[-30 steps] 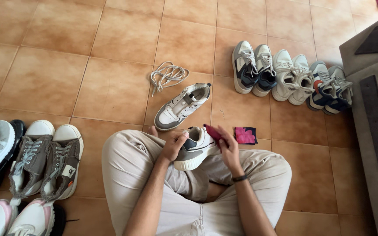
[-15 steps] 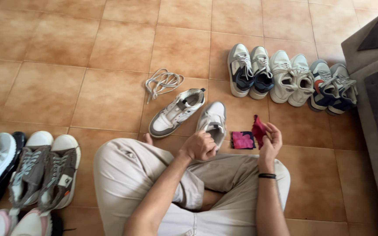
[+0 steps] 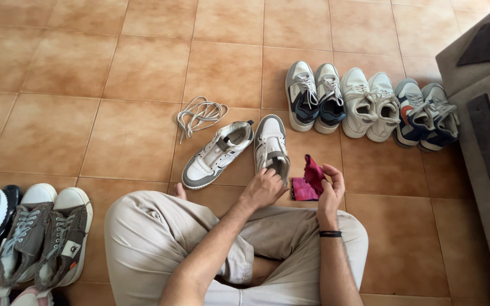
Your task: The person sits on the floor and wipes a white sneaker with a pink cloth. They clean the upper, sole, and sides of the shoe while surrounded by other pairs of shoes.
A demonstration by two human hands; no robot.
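White sneaker (image 3: 271, 146), unlaced, standing on the tiled floor (image 3: 131, 68) just ahead of the seated person's crossed legs, toe pointing away. Left hand (image 3: 263, 188) closes over its heel; right hand (image 3: 330, 190) pinches a soft magenta cloth (image 3: 313, 173), limp and easily crumpled. The shoe looks light and firm-soled, its upper pliable; heel collar or midsole likely offers the surest hold. Its mate (image 3: 216, 154) lies touching alongside; loose laces (image 3: 199, 113) beyond; paired sneakers (image 3: 370, 105) line the far tiles.
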